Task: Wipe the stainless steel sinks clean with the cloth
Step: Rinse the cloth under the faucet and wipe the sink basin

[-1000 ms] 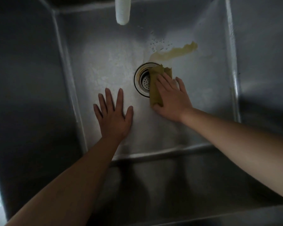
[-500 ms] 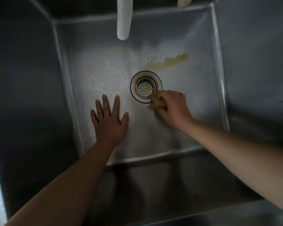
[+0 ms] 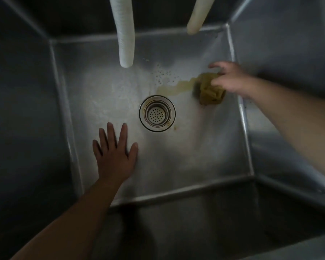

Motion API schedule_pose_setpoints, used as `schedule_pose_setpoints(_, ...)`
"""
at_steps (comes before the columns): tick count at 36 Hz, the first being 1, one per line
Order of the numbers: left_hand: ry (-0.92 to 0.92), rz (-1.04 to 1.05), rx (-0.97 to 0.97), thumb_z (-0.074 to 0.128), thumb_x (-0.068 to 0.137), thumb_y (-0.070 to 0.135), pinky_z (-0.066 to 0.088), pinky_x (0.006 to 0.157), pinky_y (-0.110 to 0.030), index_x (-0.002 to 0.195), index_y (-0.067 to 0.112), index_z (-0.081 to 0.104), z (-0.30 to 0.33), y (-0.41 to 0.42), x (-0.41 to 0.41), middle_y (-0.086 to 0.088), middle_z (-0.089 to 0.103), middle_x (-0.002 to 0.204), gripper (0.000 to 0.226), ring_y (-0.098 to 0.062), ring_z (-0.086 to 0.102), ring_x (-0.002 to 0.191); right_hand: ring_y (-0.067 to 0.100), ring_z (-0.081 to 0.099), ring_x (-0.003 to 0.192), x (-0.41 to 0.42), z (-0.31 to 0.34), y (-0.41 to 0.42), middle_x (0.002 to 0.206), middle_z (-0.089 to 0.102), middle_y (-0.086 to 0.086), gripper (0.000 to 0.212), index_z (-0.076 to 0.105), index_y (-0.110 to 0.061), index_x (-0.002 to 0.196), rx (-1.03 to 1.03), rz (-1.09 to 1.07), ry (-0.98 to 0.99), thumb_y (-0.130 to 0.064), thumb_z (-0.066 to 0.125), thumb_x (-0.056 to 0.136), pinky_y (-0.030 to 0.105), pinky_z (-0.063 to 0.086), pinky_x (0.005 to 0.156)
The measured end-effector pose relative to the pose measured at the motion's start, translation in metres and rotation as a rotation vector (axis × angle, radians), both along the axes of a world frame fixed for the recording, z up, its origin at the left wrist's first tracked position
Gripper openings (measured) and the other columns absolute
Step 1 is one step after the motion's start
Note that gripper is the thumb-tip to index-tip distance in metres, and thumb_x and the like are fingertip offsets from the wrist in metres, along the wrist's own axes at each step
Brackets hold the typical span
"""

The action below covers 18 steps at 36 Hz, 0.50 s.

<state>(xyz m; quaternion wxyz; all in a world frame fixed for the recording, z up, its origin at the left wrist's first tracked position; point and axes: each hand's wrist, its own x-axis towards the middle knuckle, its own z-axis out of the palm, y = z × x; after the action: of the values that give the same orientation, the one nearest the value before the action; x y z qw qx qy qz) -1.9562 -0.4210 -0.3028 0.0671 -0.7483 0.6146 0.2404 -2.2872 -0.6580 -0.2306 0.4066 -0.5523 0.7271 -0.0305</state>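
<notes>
At two o'clock from the drain strainer (image 3: 157, 113), the right hand (image 3: 231, 79) holds the bunched yellow-green cloth (image 3: 208, 90) on the sink floor (image 3: 186, 151) beside a yellowish smear (image 3: 174, 87), seemingly soft, light, best gripped by its bunch, while the left hand (image 3: 114, 156) lies spread flat.

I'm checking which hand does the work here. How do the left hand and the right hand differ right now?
The left hand lies flat with fingers spread on the sink floor, below-left of the drain; the right hand is at the far right corner. The left holds nothing; the right's grip is on the bunched yellow cloth at the end of the yellowish smear. Both are down inside the basin.
</notes>
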Motion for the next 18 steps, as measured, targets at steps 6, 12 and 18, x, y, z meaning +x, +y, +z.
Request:
schedule_pose_setpoints(6,-0.014,-0.002,-0.011,0.013,0.095,0.067,-0.001,0.120,-0.056,0.156,0.041,-0.008,0.000,0.001,-0.001,-0.007,-0.010,0.167,0.070,-0.033,-0.008,0.153,0.038,0.046,0.126,-0.013,-0.016,-0.010,0.142,0.046,0.015,0.056,0.053,-0.018,0.138,-0.257,0.189,0.360,-0.011,0.064,0.084,0.032,0.037,0.109)
schedule_pose_setpoints(12,-0.006,0.004,0.001,0.012,0.095,0.067,-0.003,0.120,-0.055,0.156,0.041,-0.009,0.002,0.000,-0.002,-0.006,-0.012,0.167,0.070,-0.032,-0.012,0.152,0.042,0.041,0.125,-0.004,-0.021,0.015,0.143,0.046,0.014,0.056,0.050,-0.016,0.143,-0.242,0.260,0.387,-0.028,0.061,0.089,0.037,0.036,0.108)
schedule_pose_setpoints(18,-0.011,0.011,0.000,0.017,0.096,0.065,-0.003,0.120,-0.055,0.157,0.040,-0.007,0.004,0.000,-0.003,-0.006,-0.012,0.167,0.070,-0.032,-0.011,0.152,0.044,0.037,0.125,0.020,-0.030,0.028,0.149,0.036,0.014,0.050,0.049,-0.016,0.139,-0.284,0.158,0.495,-0.023,0.058,0.090,0.040,0.038,0.105)
